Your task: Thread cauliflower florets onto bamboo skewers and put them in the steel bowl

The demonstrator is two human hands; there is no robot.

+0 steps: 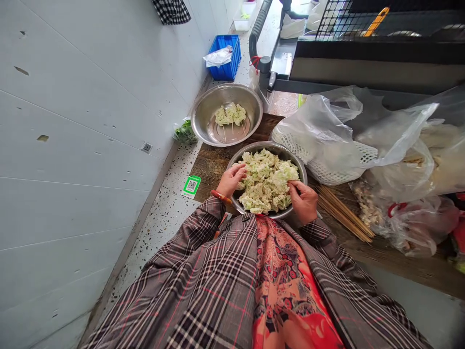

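A steel bowl (303, 180) heaped with pale green-white cauliflower florets (262, 180) stands right in front of me. My left hand (231, 180) is over its left side, fingers loosely bent and apart beside the florets, with nothing seen in them. At the right rim, my right hand (303, 199) pinches a cauliflower floret (286, 173) between thumb and fingers. Beyond lies a larger steel basin (201, 127), where skewered cauliflower (230, 115) rests with thin sticks pointing toward me. To the right of the bowl is a bundle of bamboo skewers (343, 213) on the wooden table.
A white perforated basket (319, 162) under clear plastic bags sits to the right, with more filled bags (417, 223) beyond. A green QR card (191, 185) lies at the left table edge. Leafy greens (185, 132) and a blue crate (227, 68) are near the wall.
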